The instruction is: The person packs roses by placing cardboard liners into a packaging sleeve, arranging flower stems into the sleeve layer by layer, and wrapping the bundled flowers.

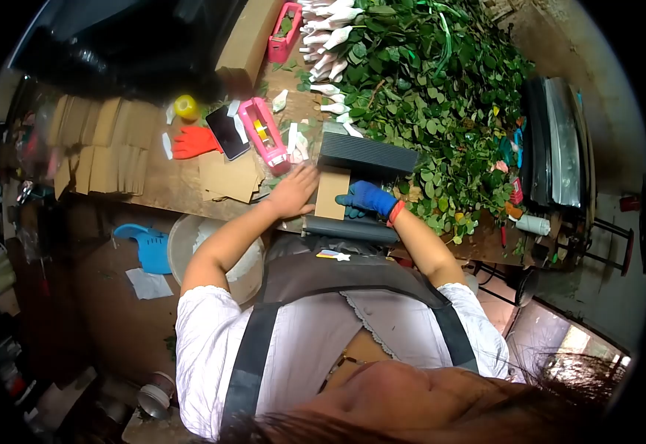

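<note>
A brown piece of cardboard (332, 194) lies in front of me between a ribbed dark grey block (367, 152) and a second dark bar (351, 229) at the table's near edge. My left hand (295, 191), bare, rests with fingers stretched out beside the cardboard's left edge. On the right, my right hand (369, 200) wears a blue glove, and its bent fingers grip the cardboard's right side. A pink tape dispenser (264, 136) with yellow tape stands just beyond my left hand.
Leafy green stems (426, 96) with white-wrapped heads (330, 37) cover the back right. To the left are a phone (227, 133), a red glove (195, 142), cardboard sheets (228, 176) and stacked cardboard (105, 159). Another pink dispenser (284, 33) stands farther back. Below sits a round tub (182, 251).
</note>
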Available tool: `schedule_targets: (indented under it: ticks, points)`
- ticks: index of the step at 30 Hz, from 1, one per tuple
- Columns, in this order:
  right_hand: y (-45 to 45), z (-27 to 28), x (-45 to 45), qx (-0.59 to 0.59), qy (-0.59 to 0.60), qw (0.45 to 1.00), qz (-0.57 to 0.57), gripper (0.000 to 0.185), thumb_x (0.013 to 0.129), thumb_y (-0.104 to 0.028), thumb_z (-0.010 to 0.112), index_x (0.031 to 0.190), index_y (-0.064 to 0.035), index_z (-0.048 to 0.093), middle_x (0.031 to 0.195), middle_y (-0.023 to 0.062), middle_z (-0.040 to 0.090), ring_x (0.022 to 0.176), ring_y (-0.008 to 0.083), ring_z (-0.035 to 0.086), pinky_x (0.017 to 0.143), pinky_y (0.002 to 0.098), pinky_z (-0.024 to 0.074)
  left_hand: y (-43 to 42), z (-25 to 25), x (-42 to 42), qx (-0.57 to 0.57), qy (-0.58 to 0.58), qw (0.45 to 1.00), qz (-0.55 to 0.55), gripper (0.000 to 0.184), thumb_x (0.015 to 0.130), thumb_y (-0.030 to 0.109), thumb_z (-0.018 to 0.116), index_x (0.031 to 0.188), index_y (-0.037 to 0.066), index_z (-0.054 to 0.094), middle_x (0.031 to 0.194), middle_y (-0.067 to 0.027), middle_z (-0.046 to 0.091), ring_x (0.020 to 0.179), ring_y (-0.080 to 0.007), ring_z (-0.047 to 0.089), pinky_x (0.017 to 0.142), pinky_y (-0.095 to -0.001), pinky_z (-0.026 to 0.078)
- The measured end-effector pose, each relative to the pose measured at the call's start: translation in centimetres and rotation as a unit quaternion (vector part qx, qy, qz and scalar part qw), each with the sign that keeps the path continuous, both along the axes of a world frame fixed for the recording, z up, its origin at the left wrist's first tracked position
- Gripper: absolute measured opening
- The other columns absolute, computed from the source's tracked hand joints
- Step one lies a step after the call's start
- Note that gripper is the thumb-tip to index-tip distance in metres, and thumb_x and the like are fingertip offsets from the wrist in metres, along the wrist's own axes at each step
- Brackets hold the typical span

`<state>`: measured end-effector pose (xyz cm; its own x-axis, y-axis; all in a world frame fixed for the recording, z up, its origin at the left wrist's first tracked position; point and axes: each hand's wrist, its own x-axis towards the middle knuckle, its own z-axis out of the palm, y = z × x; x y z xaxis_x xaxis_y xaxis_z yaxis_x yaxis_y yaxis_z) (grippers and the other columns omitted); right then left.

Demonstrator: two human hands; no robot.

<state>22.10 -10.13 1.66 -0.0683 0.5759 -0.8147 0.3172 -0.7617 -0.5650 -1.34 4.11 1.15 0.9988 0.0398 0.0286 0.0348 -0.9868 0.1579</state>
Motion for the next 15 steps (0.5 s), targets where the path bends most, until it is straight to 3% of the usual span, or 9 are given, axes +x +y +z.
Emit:
schedule_targets:
  ticks: [3,4,5,7,9,11,13,14,15]
  points:
    - [0.1,0.3,-0.8,0.041,-0.039,0.998,0.021,0.042,0.091,-0.041,0.068,0.087,0.0016,0.069,0.071,0.0108,0.071,0.057,0.0181,0.068,0.057,0.0310,0.0553,0.3,1.3,-0.4,-0.117,-0.083,0.989,0.026,0.051,0.090,0.031,0.062,0.132,0.002,0.056,0.140,-0.0180,0.052,0.134,-0.0347,0.045,0.111,-0.0447,0.038]
    - [0.0,0.3,-0.7,0.084,-0.088,0.990,0.076,0.047,0.091,-0.044,0.065,0.080,0.0009,0.070,0.068,0.0110,0.071,0.058,0.0194,0.068,0.059,0.0339,0.0555,-0.1,2.1,0.4,-0.120,-0.131,0.984,0.018,0.044,0.088,0.020,0.063,0.128,0.003,0.058,0.136,-0.0158,0.056,0.120,-0.0335,0.057,0.098,-0.0397,0.050]
    - [0.0,0.4,-0.7,0.095,-0.106,0.985,0.095,0.048,0.091,-0.045,0.064,0.078,0.0004,0.070,0.068,0.0117,0.071,0.057,0.0205,0.068,0.060,0.0348,0.0554,-0.1,2.1,1.1,-0.127,-0.128,0.984,-0.005,0.037,0.084,0.016,0.062,0.119,0.004,0.064,0.127,-0.0133,0.062,0.109,-0.0321,0.062,0.091,-0.0394,0.053]
    - [0.0,0.0,-1.2,0.119,-0.150,0.974,0.120,0.050,0.089,-0.047,0.063,0.075,-0.0007,0.071,0.068,0.0131,0.071,0.057,0.0228,0.068,0.061,0.0366,0.0550,-0.9,0.4,2.9,-0.170,-0.080,0.982,-0.024,0.029,0.080,0.013,0.061,0.107,0.003,0.067,0.116,-0.0129,0.065,0.101,-0.0317,0.063,0.086,-0.0407,0.053]
    - [-0.5,-0.8,-1.5,0.219,-0.295,0.914,0.173,0.056,0.084,-0.056,0.061,0.082,-0.0024,0.074,0.082,0.0229,0.070,0.073,0.0391,0.068,0.070,0.0464,0.0541,-1.2,-2.0,3.6,-0.170,-0.053,0.984,0.002,0.014,0.083,0.013,0.061,0.092,0.003,0.066,0.101,-0.0132,0.065,0.094,-0.0337,0.063,0.080,-0.0426,0.053]
    - [-1.0,1.1,-1.5,0.191,-0.342,0.900,0.190,0.055,0.084,-0.055,0.058,0.087,-0.0031,0.074,0.087,0.0241,0.070,0.081,0.0410,0.068,0.078,0.0494,0.0531,-1.2,-2.1,4.0,-0.189,-0.037,0.981,0.010,0.019,0.081,0.021,0.069,0.091,0.005,0.066,0.103,-0.0136,0.063,0.094,-0.0343,0.061,0.079,-0.0432,0.053]
    - [-3.9,2.3,0.7,0.260,-0.225,0.934,0.099,0.047,0.085,-0.050,0.061,0.081,-0.0043,0.072,0.082,0.0199,0.070,0.076,0.0375,0.067,0.072,0.0468,0.0527,-1.6,1.5,3.6,-0.180,-0.007,0.983,-0.027,0.036,0.073,0.029,0.080,0.096,0.005,0.064,0.105,-0.0143,0.058,0.097,-0.0371,0.057,0.083,-0.0464,0.051]
    - [-5.8,4.2,1.4,0.249,-0.178,0.952,0.012,0.044,0.087,-0.044,0.062,0.075,-0.0026,0.069,0.073,0.0172,0.068,0.067,0.0316,0.065,0.065,0.0423,0.0518,-2.1,2.8,3.4,-0.197,0.001,0.980,-0.024,0.044,0.070,0.030,0.082,0.100,0.004,0.063,0.111,-0.0165,0.056,0.102,-0.0380,0.056,0.087,-0.0457,0.050]
    - [-8.4,2.0,3.3,0.205,-0.120,0.971,-0.035,0.036,0.090,-0.038,0.061,0.079,-0.0043,0.070,0.077,0.0154,0.069,0.066,0.0283,0.065,0.064,0.0398,0.0517,-2.3,2.7,3.3,-0.215,-0.002,0.977,-0.019,0.047,0.067,0.025,0.084,0.100,0.003,0.061,0.112,-0.0183,0.054,0.107,-0.0390,0.053,0.094,-0.0444,0.047]
